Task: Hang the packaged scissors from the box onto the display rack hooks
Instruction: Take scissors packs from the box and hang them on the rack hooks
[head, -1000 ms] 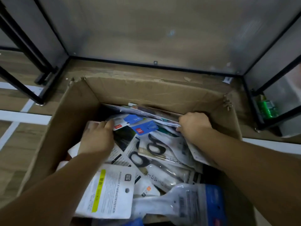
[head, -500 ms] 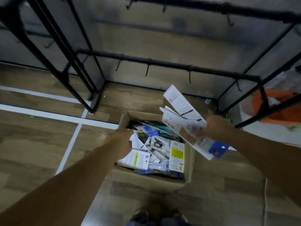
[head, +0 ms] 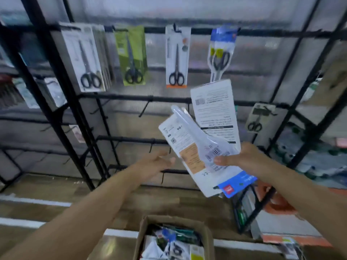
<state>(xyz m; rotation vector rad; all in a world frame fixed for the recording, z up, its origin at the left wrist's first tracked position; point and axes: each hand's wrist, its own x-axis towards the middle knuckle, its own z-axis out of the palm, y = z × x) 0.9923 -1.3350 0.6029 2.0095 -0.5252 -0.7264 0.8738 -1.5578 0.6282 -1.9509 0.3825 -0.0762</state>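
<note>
We've got our right hand (head: pixel 242 158) pinching a fanned bunch of scissor packs (head: pixel 204 139), left hand (head: pixel 157 162) open and empty; they look light, stiff-carded, slick, so we'd grab near the hang hole.

Right hand holds packs before the rack

The right hand (head: pixel 242 158) grips a fanned bunch of scissor packs (head: pixel 202 147), backs facing the camera. The left hand (head: pixel 157 162) is open, fingers extended, just beside the bunch. Packs hang from hooks on the rack (head: pixel 131 99). The box (head: pixel 174 239) sits on the floor below.
</note>
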